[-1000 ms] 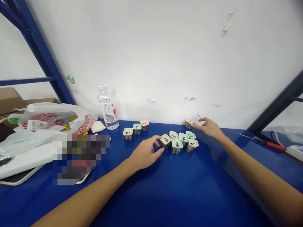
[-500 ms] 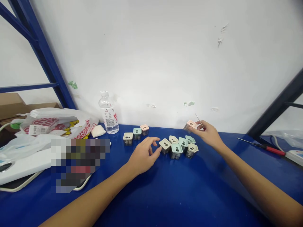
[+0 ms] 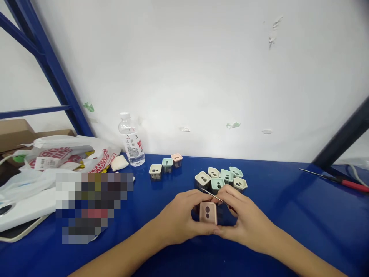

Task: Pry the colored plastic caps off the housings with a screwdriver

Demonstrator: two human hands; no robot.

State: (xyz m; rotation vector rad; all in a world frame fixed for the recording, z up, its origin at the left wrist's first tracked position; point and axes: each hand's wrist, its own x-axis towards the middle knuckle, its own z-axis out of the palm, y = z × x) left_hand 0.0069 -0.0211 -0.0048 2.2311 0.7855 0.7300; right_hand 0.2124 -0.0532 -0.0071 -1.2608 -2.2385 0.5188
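A pink two-hole pencil sharpener [image 3: 208, 212] is between my two hands, its holed face turned toward me. My left hand [image 3: 181, 219] is closed around its left side, thumb below and fingers above. From the right, my right hand [image 3: 245, 221] steadies it with the thumb near the lower corner. That hand also holds a thin metal rod [image 3: 213, 195], which slants across above the sharpener; its rear end is hidden in the fingers. Just beyond stand several cream and mint sharpeners, including a cream one [image 3: 203, 179] and a mint one [image 3: 217, 185].
Farther left stand a cream sharpener [image 3: 155, 171], a mint one [image 3: 167, 164] and a pink one [image 3: 177, 159]. A water bottle [image 3: 132, 142] is by the wall. Plastic bags [image 3: 69, 154] lie at left; a red-handled screwdriver [image 3: 337, 180] lies at right on the blue table [image 3: 276, 192].
My right hand has brought the pink sharpener and the rod from near the wall toward me. My left hand has moved nearer and right, from beside the cluster onto that sharpener.
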